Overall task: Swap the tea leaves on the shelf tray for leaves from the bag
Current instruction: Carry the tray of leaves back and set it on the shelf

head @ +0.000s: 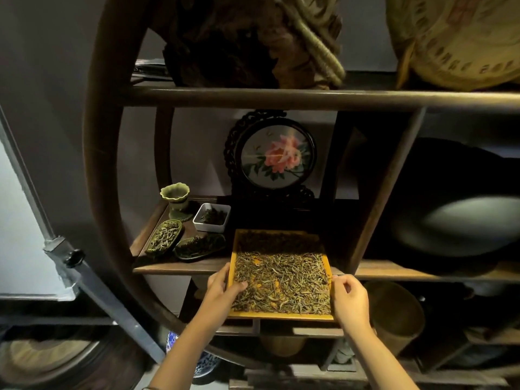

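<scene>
Both forearms reach up from the bottom of the view, and each hand has a grip on the yellow tray (231,266). Left hand (222,287) wraps the left rim, thumb lying over the edge onto the tea leaves (282,280). Right hand (349,298) has its fingers curled against the right rim near the front corner. Tray sits half on, half off the wooden shelf (180,267), its near end hanging out past the shelf edge toward the person, its far end still in shadow under the round peony screen (278,157).

Leaves cover the tray thickly, so by my read the swap has barely begun: nothing emptied, nothing refilled, and no bag in sight. Left of it, a white dish (211,218), two leaf-shaped dishes (164,237) and a green cup (175,194) stand untouched.
</scene>
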`<move>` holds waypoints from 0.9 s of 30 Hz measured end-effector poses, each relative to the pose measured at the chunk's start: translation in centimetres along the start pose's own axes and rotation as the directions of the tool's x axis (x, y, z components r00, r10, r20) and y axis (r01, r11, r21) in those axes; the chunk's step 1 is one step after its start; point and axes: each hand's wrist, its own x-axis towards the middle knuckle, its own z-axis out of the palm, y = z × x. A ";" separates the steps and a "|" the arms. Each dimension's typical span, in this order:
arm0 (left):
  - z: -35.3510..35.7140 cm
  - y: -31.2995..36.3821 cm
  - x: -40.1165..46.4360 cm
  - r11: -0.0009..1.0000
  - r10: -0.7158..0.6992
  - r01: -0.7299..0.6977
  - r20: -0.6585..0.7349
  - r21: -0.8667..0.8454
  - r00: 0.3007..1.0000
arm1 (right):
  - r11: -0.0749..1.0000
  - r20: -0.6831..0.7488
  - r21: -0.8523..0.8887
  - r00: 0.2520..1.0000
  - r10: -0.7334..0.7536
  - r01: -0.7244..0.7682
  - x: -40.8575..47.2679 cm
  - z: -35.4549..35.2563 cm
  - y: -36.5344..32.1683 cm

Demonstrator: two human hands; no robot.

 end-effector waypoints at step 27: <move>-1.6 -1.1 -0.5 0.919 0.226 -0.209 -0.014 0.335 0.974 | 0.929 0.365 -0.160 0.895 -0.258 0.333 -1.3 -3.3 1.5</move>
